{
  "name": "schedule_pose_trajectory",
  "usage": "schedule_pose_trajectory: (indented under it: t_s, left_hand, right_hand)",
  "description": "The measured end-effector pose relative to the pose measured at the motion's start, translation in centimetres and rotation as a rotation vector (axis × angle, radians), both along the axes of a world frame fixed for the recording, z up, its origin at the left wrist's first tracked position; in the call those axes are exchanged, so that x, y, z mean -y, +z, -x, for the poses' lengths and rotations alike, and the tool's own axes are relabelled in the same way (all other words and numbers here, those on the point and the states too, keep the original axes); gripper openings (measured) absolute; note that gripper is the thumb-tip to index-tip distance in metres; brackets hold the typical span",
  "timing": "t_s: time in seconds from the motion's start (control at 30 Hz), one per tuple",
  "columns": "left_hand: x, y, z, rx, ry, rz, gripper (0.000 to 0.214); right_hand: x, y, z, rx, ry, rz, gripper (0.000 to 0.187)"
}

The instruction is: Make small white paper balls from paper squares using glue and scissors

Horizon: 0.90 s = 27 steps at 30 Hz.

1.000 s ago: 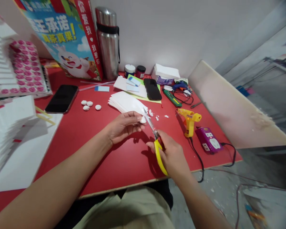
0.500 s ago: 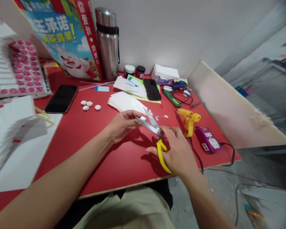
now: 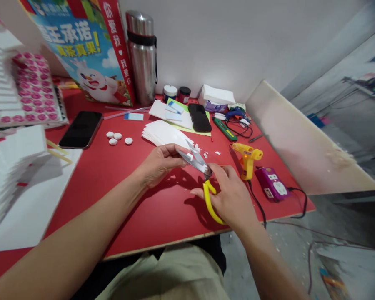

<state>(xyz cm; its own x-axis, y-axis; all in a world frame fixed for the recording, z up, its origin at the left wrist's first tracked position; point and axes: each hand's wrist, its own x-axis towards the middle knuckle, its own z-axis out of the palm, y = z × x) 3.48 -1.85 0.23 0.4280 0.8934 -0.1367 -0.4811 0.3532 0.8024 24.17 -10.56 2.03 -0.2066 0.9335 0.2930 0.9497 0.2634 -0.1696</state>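
My right hand (image 3: 229,193) is closed on the yellow handles of a pair of scissors (image 3: 210,200), whose blades are spread and point up to the left. Between the blades shows a small white piece (image 3: 190,157). My left hand (image 3: 164,164) pinches at the blade tips, fingers closed on this white piece, mostly hidden by fingers and blade. Just beyond lies a fanned stack of white card strips (image 3: 165,134), with tiny white scraps (image 3: 205,155) beside it. Several small white rounded pieces (image 3: 113,136) rest on the red table to the left of my left hand.
A yellow glue gun (image 3: 247,157) and a purple power socket (image 3: 272,183) with cords stand at right. Phones (image 3: 81,129) lie left and behind. A steel flask (image 3: 143,62) stands at the back. A white layered card model (image 3: 15,166) sits on a board at left.
The scissors and my right hand have shifted slightly left, and the blades now lie across the small white piece. My left hand stays nearly in place.
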Motion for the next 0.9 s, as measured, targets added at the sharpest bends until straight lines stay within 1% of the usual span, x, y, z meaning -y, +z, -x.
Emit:
schedule_pose_trajectory:
  t_s: [0.13, 0.37, 0.43, 0.5, 0.57, 0.63, 0.7, 0.77, 0.83, 0.9]
  left_hand:
    - [-0.1, -0.2, 0.1, -0.007, 0.009, -0.016, 0.027]
    - [-0.2, -0.1, 0.1, 0.0, 0.031, 0.011, 0.025]
    - [-0.2, -0.1, 0.1, -0.003, 0.037, 0.028, 0.025]
    - [-0.2, -0.2, 0.2, -0.002, 0.031, 0.038, 0.026]
    - [-0.2, -0.3, 0.3, -0.002, 0.004, 0.034, 0.026]
    - [-0.2, -0.3, 0.5, 0.0, -0.029, 0.014, 0.027]
    - [-0.3, -0.3, 0.7, 0.005, -0.063, -0.004, 0.03]
    - [-0.3, -0.3, 0.8, 0.009, -0.089, -0.003, 0.031]
    - [-0.3, -0.3, 0.9, 0.004, -0.105, 0.01, 0.032]
    - [-0.4, -0.3, 0.8, -0.016, -0.087, 0.016, 0.034]
  right_hand:
    - [0.0, -0.2, -0.2, 0.019, 0.009, -0.006, 0.071]
    - [0.2, -0.7, -0.2, 0.044, 0.031, -0.088, 0.061]
    - [0.4, -0.7, -0.2, 0.015, 0.039, -0.089, 0.059]
    - [0.5, -0.5, -0.3, -0.068, 0.041, -0.061, 0.058]
    - [0.4, -0.2, -0.6, -0.154, -0.018, -0.008, 0.054]
    - [0.2, 0.1, -1.0, -0.163, -0.138, 0.067, 0.05]
    - [-0.4, 0.4, -1.6, -0.073, -0.266, 0.141, 0.048]
    - [-1.0, 0.5, -2.0, 0.047, -0.354, 0.206, 0.046]
    - [-1.7, 0.4, -2.1, 0.149, -0.409, 0.246, 0.039]
    - [-2.3, 0.2, -1.9, 0.219, -0.429, 0.27, 0.031]
